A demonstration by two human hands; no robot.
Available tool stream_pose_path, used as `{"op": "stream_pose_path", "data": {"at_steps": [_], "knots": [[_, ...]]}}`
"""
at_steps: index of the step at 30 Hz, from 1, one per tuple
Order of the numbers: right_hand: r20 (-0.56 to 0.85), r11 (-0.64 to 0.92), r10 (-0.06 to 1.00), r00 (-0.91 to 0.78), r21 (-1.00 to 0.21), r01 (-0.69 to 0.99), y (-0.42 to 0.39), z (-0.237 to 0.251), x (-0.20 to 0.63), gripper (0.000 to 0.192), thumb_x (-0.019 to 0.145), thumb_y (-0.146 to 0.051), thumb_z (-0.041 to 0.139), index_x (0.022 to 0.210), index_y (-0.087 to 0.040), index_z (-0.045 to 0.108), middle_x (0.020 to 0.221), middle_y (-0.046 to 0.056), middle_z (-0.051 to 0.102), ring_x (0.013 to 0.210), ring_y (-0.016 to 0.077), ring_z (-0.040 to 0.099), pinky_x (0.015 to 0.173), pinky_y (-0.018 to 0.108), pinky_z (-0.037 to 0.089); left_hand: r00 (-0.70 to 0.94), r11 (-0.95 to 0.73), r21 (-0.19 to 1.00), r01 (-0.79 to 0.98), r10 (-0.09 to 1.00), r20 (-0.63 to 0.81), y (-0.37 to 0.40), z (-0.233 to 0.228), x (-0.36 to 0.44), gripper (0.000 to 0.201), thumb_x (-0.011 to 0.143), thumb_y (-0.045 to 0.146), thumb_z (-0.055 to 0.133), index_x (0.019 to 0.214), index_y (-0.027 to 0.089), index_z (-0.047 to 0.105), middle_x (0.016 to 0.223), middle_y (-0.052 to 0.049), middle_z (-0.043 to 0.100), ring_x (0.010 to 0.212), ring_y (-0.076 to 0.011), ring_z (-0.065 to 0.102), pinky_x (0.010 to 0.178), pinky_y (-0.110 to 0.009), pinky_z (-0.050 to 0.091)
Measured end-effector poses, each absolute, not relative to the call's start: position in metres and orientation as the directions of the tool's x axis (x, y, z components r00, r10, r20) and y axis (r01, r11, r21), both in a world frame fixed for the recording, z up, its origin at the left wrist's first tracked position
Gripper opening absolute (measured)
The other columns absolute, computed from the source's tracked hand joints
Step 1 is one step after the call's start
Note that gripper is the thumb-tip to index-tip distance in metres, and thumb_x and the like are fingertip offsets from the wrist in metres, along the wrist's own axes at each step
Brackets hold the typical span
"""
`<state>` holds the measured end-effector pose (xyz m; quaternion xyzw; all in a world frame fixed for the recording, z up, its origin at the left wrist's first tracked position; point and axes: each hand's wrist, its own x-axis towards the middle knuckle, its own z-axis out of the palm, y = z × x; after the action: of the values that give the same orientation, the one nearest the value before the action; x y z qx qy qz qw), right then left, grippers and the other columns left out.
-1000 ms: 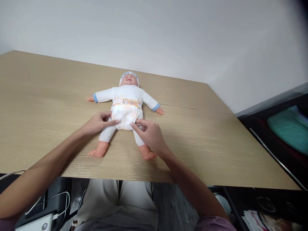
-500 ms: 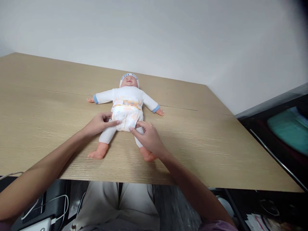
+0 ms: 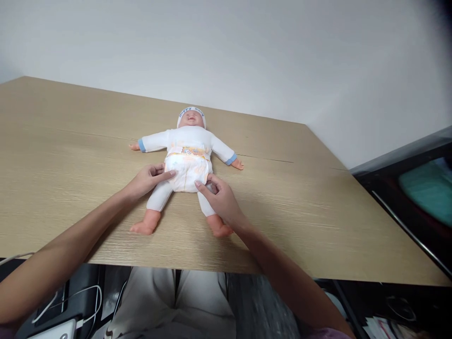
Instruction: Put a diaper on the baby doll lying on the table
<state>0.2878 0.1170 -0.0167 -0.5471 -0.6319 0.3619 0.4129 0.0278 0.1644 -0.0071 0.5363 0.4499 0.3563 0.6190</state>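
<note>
A doll [image 3: 187,155] lies on its back on the table [image 3: 318,212], arms spread, head toward the wall, wearing a white suit, a cap and a diaper [image 3: 186,168]. The left hand [image 3: 146,180] rests at the diaper's left leg edge, its fingers [image 3: 165,175] touching it. The right hand [image 3: 221,200] pinches the diaper's other leg edge over the doll's thigh. Below the table edge lie white cables [image 3: 88,301], and a teal thing [image 3: 427,188] shows at far right.

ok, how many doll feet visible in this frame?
2. One bare foot lies clear on the table, below the left hand. The other foot pokes out beside the right hand wrist, partly covered.
</note>
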Motion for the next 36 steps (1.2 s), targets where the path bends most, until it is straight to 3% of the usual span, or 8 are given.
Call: {"op": "stream_pose_path", "data": {"at_steps": [6, 12, 16, 21, 26, 29, 32, 36], "knots": [[0.179, 0.158, 0.984, -0.015, -0.824, 0.544, 0.116, -0.015, 0.287, 0.036, 0.102, -0.057, 0.069, 0.086, -0.026, 0.065, 0.09, 0.002, 0.072, 0.09, 0.0237, 0.06, 0.081, 0.036, 0.046, 0.306, 0.172, 0.983, 0.064, 0.934, -0.183, 0.167, -0.01, 0.028, 0.054, 0.081, 0.063, 0.094, 0.105, 0.017, 0.079, 0.102, -0.008, 0.084, 0.086, -0.0229, 0.075, 0.074, -0.033, 0.055], [0.193, 0.211, 0.977, -0.092, -0.796, 0.568, 0.117, -0.019, 0.288, 0.029, 0.105, -0.052, 0.069, 0.092, -0.027, 0.074, 0.102, 0.003, 0.079, 0.107, 0.0275, 0.063, 0.099, 0.041, 0.048, 0.348, 0.099, 0.992, 0.084, 0.93, -0.122, 0.168, -0.017, 0.026, 0.062, 0.083, 0.06, 0.094, 0.124, 0.016, 0.079, 0.126, -0.015, 0.083, 0.108, -0.0291, 0.079, 0.091, -0.04, 0.061], [0.196, 0.233, 0.972, -0.126, -0.786, 0.573, 0.118, -0.021, 0.288, 0.027, 0.105, -0.05, 0.069, 0.096, -0.026, 0.077, 0.108, 0.004, 0.08, 0.111, 0.028, 0.062, 0.103, 0.042, 0.046, 0.377, -0.03, 0.992, 0.126, 0.926, -0.02, 0.163, -0.018, 0.027, 0.063, 0.087, 0.057, 0.092, 0.134, 0.018, 0.077, 0.139, -0.013, 0.08, 0.124, -0.0312, 0.075, 0.105, -0.042, 0.058], [0.172, 0.223, 0.974, -0.147, -0.838, 0.499, 0.125, -0.026, 0.289, 0.027, 0.105, -0.049, 0.069, 0.106, -0.025, 0.08, 0.111, 0.004, 0.082, 0.113, 0.0271, 0.066, 0.108, 0.042, 0.049, 0.378, -0.089, 0.947, 0.309, 0.925, -0.037, 0.161, -0.014, 0.024, 0.057, 0.094, 0.065, 0.083, 0.128, 0.02, 0.083, 0.132, -0.011, 0.083, 0.117, -0.0325, 0.075, 0.1, -0.042, 0.056], [0.109, 0.168, 0.975, -0.194, -0.933, 0.32, 0.129, -0.027, 0.29, 0.031, 0.104, -0.053, 0.069, 0.116, -0.026, 0.08, 0.121, 0.003, 0.083, 0.119, 0.0251, 0.073, 0.109, 0.039, 0.055, 0.41, 0.096, 0.978, 0.183, 0.897, -0.164, 0.164, -0.009, 0.022, 0.057, 0.089, 0.065, 0.087, 0.127, 0.023, 0.085, 0.134, -0.011, 0.083, 0.118, -0.033, 0.076, 0.097, -0.04, 0.058], [0.107, 0.158, 0.983, -0.151, -0.907, 0.391, 0.127, -0.026, 0.289, 0.032, 0.102, -0.055, 0.071, 0.112, -0.027, 0.08, 0.113, 0.003, 0.083, 0.113, 0.0264, 0.072, 0.103, 0.039, 0.057, 0.387, 0.108, 0.98, 0.165, 0.907, -0.165, 0.162, -0.01, 0.024, 0.059, 0.088, 0.065, 0.088, 0.129, 0.023, 0.084, 0.135, -0.011, 0.083, 0.12, -0.0333, 0.076, 0.098, -0.04, 0.058], [0.172, 0.206, 0.978, -0.114, -0.833, 0.513, 0.124, -0.026, 0.286, 0.03, 0.1, -0.055, 0.074, 0.104, -0.025, 0.08, 0.108, 0.005, 0.081, 0.109, 0.0279, 0.068, 0.101, 0.041, 0.054, 0.345, 0.015, 0.98, 0.197, 0.935, -0.083, 0.158, -0.013, 0.029, 0.06, 0.089, 0.065, 0.087, 0.131, 0.022, 0.084, 0.136, -0.01, 0.083, 0.119, -0.0322, 0.076, 0.099, -0.039, 0.057], [0.195, 0.218, 0.976, -0.101, -0.79, 0.573, 0.124, -0.03, 0.281, 0.029, 0.1, -0.052, 0.075, 0.1, -0.025, 0.082, 0.114, 0.007, 0.081, 0.114, 0.0298, 0.066, 0.106, 0.044, 0.051, 0.307, -0.088, 0.955, 0.284, 0.952, -0.004, 0.156, -0.017, 0.034, 0.054, 0.088, 0.066, 0.087, 0.113, 0.019, 0.086, 0.115, -0.008, 0.086, 0.102, -0.0288, 0.075, 0.088, -0.036, 0.056]]}}
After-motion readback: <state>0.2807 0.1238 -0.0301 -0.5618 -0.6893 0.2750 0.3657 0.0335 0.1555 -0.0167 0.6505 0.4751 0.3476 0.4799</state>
